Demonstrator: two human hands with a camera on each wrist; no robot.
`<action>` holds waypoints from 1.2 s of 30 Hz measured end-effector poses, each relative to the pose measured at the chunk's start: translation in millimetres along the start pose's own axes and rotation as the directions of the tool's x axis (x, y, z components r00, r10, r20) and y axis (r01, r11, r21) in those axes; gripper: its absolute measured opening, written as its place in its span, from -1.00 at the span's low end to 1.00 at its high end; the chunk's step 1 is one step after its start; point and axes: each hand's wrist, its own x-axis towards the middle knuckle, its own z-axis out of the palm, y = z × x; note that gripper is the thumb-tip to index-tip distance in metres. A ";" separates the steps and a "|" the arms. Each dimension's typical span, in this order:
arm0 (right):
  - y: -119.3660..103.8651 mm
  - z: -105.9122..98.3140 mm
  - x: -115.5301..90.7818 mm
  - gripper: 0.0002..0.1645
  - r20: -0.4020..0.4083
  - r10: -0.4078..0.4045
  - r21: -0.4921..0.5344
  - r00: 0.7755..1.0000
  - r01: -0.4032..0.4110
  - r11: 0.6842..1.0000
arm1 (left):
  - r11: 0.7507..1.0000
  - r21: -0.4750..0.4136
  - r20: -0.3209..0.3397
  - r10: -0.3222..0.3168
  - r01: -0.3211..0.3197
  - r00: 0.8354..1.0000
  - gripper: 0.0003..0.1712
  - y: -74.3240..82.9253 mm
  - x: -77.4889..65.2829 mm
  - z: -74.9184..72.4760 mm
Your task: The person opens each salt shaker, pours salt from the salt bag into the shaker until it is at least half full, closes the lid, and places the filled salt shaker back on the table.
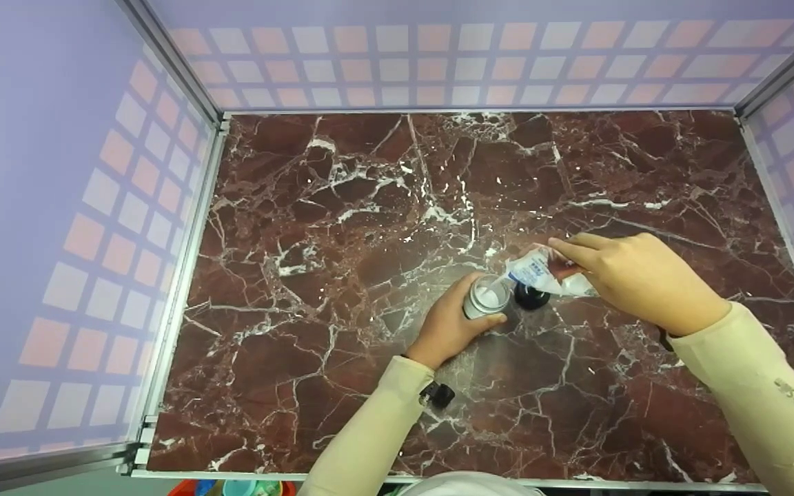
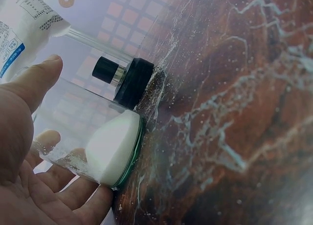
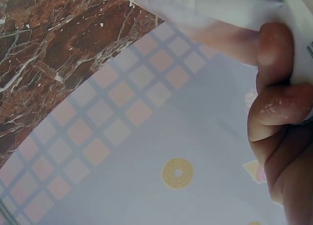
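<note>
My left hand (image 1: 453,322) holds a clear glass jar (image 1: 477,305) upright on the table, thumb on one side and fingers on the other. In the left wrist view a mound of white powder (image 2: 115,149) lies at the bottom of the jar. My right hand (image 1: 635,275) grips a white plastic bag with blue print (image 1: 538,271), tilted so its mouth is over the jar; a white stream runs down into the jar. White grains stick to a finger (image 3: 276,107) of that hand. A black lid with a knob (image 2: 134,83) stands beside the jar, partly under the bag in the head view.
The red-brown marbled table (image 1: 342,386) has white specks scattered over it. Purple panels with checked squares (image 1: 397,62) stand at the back and both sides. Below the front edge sits a red container (image 1: 183,488) with colourful items.
</note>
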 end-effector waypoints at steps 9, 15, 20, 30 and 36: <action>-1.2 -1.5 -0.8 -0.42 0.024 0.004 -0.004 1.000 -0.004 1.000 | 1.000 -0.010 -0.004 -0.001 0.001 1.000 -0.02 0.4 -0.6 0.2; -2.1 -2.3 -0.1 -0.42 0.031 -0.004 -0.002 1.000 0.004 1.000 | 1.000 -0.007 -0.003 -0.002 0.002 1.000 -0.03 -0.2 -0.1 0.7; -3.0 -2.8 0.0 -0.41 0.030 -0.014 -0.007 0.999 0.014 1.000 | 1.000 0.002 -0.004 -0.003 0.003 1.000 -0.04 -0.4 0.1 0.7; -2.3 -4.1 0.7 -0.43 0.018 -0.042 -0.014 0.999 0.042 0.999 | 1.000 0.010 0.001 -0.001 0.001 1.000 -0.09 0.7 0.9 -0.1; -2.6 -4.7 0.5 -0.43 0.023 -0.039 -0.015 0.999 0.039 0.999 | 1.000 -0.008 0.002 -0.006 0.006 1.000 -0.12 1.3 0.5 -0.6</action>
